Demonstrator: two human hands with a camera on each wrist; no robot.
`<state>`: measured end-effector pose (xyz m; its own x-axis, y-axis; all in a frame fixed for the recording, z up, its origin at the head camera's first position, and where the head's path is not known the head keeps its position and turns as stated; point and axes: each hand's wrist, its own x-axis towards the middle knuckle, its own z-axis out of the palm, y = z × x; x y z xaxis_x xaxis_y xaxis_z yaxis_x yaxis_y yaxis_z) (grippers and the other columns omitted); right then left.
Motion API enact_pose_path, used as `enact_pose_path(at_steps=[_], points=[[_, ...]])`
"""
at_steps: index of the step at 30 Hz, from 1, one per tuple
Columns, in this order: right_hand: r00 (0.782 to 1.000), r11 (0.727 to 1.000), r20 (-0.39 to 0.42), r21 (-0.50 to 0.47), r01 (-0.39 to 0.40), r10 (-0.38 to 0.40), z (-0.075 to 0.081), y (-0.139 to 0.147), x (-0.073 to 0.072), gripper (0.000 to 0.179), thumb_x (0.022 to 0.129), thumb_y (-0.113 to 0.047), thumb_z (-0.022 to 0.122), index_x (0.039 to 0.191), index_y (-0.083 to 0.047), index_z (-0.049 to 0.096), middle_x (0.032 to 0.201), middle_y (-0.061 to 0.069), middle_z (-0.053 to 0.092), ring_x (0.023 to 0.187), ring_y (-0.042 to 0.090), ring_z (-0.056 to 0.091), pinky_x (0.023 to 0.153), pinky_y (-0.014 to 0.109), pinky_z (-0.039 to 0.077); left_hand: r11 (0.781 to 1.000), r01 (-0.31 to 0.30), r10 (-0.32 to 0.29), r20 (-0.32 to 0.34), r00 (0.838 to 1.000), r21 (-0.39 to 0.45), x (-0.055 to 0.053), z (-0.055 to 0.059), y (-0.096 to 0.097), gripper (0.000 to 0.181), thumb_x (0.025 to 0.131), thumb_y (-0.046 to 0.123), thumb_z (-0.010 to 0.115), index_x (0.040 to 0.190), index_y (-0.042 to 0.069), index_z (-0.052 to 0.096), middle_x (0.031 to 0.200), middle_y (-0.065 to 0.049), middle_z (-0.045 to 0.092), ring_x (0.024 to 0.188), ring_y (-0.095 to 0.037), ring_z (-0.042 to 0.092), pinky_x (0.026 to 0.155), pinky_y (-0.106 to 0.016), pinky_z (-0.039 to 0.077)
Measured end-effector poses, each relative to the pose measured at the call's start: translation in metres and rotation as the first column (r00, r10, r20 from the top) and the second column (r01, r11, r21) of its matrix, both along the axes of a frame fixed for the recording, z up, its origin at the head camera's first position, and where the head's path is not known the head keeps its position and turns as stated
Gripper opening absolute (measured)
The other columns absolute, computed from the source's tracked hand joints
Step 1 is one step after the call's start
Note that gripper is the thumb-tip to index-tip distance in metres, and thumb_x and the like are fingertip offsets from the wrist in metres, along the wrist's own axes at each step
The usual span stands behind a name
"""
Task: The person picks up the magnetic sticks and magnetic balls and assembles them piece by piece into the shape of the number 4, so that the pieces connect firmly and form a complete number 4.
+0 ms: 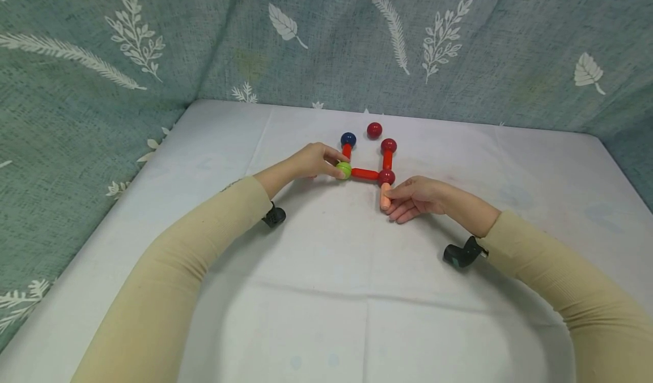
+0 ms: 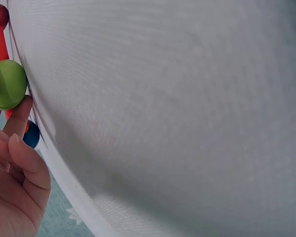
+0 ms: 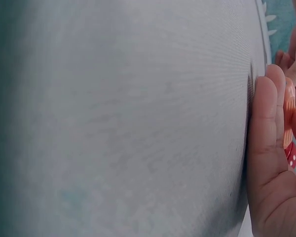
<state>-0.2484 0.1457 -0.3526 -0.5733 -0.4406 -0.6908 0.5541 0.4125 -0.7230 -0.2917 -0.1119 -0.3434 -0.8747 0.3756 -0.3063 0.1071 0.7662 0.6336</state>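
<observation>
My left hand (image 1: 318, 161) pinches a green ball (image 1: 344, 170) between thumb and fingers; the ball also shows in the left wrist view (image 2: 11, 85). From it one red rod (image 1: 347, 150) runs back to a dark blue ball (image 1: 348, 140). Another red rod (image 1: 364, 174) leads right to a dark red ball (image 1: 386, 177). A third red rod (image 1: 388, 159) joins that ball to a second dark red ball (image 1: 389, 145) behind. With thumb and fingers my right hand (image 1: 418, 197) holds an orange rod (image 1: 385, 197), its far end at the nearer dark red ball.
One loose red ball (image 1: 374, 130) lies behind the joined pieces. A white cloth (image 1: 326, 315) covers the table, and a green leaf-patterned curtain (image 1: 326, 43) hangs along its back and left edges. Black wrist cameras (image 1: 461, 254) sit under both forearms.
</observation>
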Motion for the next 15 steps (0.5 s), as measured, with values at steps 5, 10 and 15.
enact_pose_path(at_steps=[5,10,15], points=[[1.0,1.0,-0.007,-0.012,-0.01,0.01,0.0016,-0.0001,0.0014,0.023,0.095,-0.021,0.05,0.096,0.0,0.062,0.075,0.007,0.069,0.069,0.017,0.068,0.07,0.031,0.053,1.0,0.022,-0.022,-0.014,1.0,0.02,0.0002,0.0006,-0.0005,0.044,0.079,0.028,0.073,0.121,0.019,0.061,0.115,-0.003,0.063,0.091,-0.016,0.048,0.056,-0.025,0.033],[1.0,1.0,-0.012,-0.013,-0.024,0.024,0.0013,0.0,0.0008,0.023,0.095,-0.02,0.05,0.095,-0.001,0.062,0.074,0.006,0.068,0.068,0.016,0.067,0.069,0.03,0.053,0.999,0.028,-0.028,-0.012,1.0,0.024,-0.0004,0.0003,-0.0007,0.045,0.078,0.028,0.073,0.121,0.019,0.061,0.115,-0.003,0.062,0.098,-0.016,0.049,0.059,-0.025,0.035],[0.999,0.999,-0.019,-0.008,-0.037,0.036,0.0009,0.0004,0.0001,0.024,0.095,-0.021,0.049,0.097,0.0,0.061,0.075,0.006,0.068,0.068,0.016,0.067,0.069,0.03,0.053,0.999,0.028,-0.028,-0.012,1.0,0.025,-0.0008,0.0004,-0.0009,0.045,0.078,0.028,0.073,0.121,0.019,0.061,0.115,-0.003,0.063,0.096,-0.016,0.049,0.058,-0.025,0.035]])
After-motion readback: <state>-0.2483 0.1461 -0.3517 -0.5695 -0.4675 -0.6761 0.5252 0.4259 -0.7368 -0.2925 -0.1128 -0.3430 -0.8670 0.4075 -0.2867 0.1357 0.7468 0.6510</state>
